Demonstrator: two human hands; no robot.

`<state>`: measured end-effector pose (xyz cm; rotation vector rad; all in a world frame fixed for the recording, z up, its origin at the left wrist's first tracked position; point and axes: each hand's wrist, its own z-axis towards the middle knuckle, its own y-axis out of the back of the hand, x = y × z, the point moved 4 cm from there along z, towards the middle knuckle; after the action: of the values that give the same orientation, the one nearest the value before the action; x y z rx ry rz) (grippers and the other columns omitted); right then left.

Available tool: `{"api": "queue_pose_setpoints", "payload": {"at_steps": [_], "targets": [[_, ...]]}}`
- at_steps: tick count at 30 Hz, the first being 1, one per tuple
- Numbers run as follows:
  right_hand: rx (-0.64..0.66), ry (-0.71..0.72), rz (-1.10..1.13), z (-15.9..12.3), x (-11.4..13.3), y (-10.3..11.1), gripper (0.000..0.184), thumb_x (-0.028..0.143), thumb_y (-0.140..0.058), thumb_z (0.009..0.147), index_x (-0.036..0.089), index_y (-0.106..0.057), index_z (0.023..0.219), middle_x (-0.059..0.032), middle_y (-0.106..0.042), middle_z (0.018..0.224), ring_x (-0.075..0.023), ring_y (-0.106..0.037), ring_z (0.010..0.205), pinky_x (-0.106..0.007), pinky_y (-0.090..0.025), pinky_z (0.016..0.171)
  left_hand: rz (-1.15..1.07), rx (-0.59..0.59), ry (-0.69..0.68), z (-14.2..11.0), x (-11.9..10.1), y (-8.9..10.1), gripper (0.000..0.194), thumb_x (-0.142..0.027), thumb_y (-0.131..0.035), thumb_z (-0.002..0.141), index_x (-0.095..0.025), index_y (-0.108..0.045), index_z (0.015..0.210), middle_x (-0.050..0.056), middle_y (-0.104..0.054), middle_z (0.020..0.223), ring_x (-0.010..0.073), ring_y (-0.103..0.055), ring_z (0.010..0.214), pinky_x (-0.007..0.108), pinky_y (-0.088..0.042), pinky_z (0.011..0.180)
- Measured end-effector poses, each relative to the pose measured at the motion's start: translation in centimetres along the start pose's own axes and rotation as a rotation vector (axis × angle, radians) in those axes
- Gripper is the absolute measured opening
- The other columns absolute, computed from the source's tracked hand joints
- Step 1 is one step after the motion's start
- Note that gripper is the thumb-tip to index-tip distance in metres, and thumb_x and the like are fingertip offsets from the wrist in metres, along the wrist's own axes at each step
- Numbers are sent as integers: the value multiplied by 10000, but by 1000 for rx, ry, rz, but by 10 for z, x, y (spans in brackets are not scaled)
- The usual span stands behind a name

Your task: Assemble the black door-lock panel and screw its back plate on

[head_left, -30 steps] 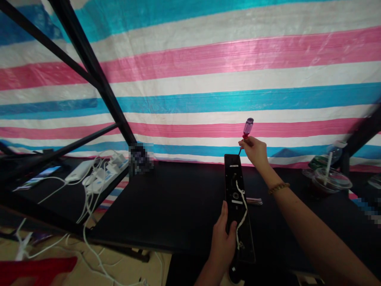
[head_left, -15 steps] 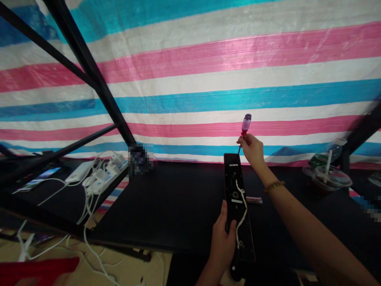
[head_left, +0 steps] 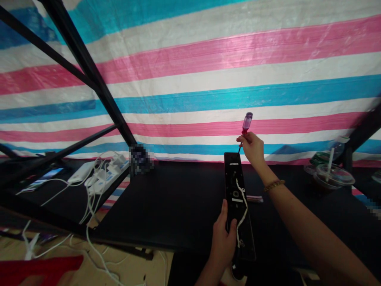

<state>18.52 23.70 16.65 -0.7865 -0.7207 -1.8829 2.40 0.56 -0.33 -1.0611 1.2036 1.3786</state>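
Observation:
A long black panel [head_left: 235, 172] lies lengthwise on the black table, with a white cable [head_left: 245, 206] running along it. My left hand [head_left: 222, 236] grips the panel's left side near its close end, thumb over the top. My right hand [head_left: 253, 147] is closed around the lower part of a screwdriver [head_left: 247, 122] with a clear purple and red handle. The screwdriver stands nearly upright, its shaft reaching down to the panel's far right corner. Whether its tip sits in a screw is too small to tell. A thin packet [head_left: 255, 199] lies right of the panel.
A plastic cup with a straw [head_left: 330, 174] stands at the right, near a clear bottle [head_left: 339, 147]. A white power strip [head_left: 108, 178] with tangled cables and a phone [head_left: 53, 173] lie on the left. Black metal posts [head_left: 104, 91] frame the table before a striped sheet [head_left: 190, 95].
The view has shifted very slightly. Both hands keep their holds, and the screwdriver remains at the same corner of the panel.

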Motion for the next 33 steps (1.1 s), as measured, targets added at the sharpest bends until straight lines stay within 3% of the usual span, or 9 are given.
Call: {"api": "queue_pose_setpoints", "payload": {"at_steps": [4,10,13,18,22,26,30,33], "targets": [[-21,104,-197,0,8,2,279,428,-503,917,186,-632,867,-91,-732,810,-227,-704,693,-337,-530,636,-9,-4,-7,0,1,-1,625,-314,-506,965,-176,-336,1550,84,-411,1582,219,-385,1466,369,-286,1223],[-88,63,-226,3,12,7,285,479,-639,831,200,-654,778,-45,-716,700,-216,-663,634,-338,-505,654,5,-17,-25,-1,3,0,606,-348,-506,975,-186,-358,1540,95,-400,1583,231,-393,1462,389,-305,1217],[-56,54,-222,5,12,6,294,473,-622,837,192,-682,772,-75,-748,752,-245,-691,710,-353,-502,693,9,-19,-39,0,3,0,601,-349,-500,980,-195,-352,1542,97,-393,1584,232,-400,1458,399,-308,1217],[4,100,-298,7,11,1,283,333,-453,925,174,-687,936,-105,-758,830,-261,-703,786,-384,-506,775,-2,-33,-33,0,2,0,606,-322,-537,958,-199,-381,1530,96,-420,1568,238,-422,1444,404,-320,1212],[-3,162,-426,8,12,2,241,361,-555,882,174,-685,804,-117,-718,807,-245,-652,706,-377,-492,737,4,-41,-35,0,1,1,613,-299,-541,950,-200,-376,1532,95,-419,1569,237,-422,1444,411,-316,1213],[8,109,-397,8,11,4,167,335,-621,845,187,-695,829,-82,-721,760,-246,-662,707,-362,-486,720,-5,-30,-32,1,1,1,604,-300,-527,956,-195,-378,1533,92,-420,1572,225,-404,1455,398,-301,1218],[53,105,-319,6,12,0,165,253,-546,871,188,-690,920,-86,-756,834,-244,-699,762,-353,-497,738,9,-31,-29,2,1,1,622,-341,-534,957,-177,-373,1535,105,-419,1572,241,-392,1462,409,-293,1222],[40,116,-325,5,13,-2,166,277,-554,878,186,-690,850,-92,-754,820,-239,-699,761,-352,-496,752,20,-24,-26,3,1,0,619,-357,-513,969,-177,-360,1541,108,-414,1576,240,-396,1460,412,-305,1217]]}}
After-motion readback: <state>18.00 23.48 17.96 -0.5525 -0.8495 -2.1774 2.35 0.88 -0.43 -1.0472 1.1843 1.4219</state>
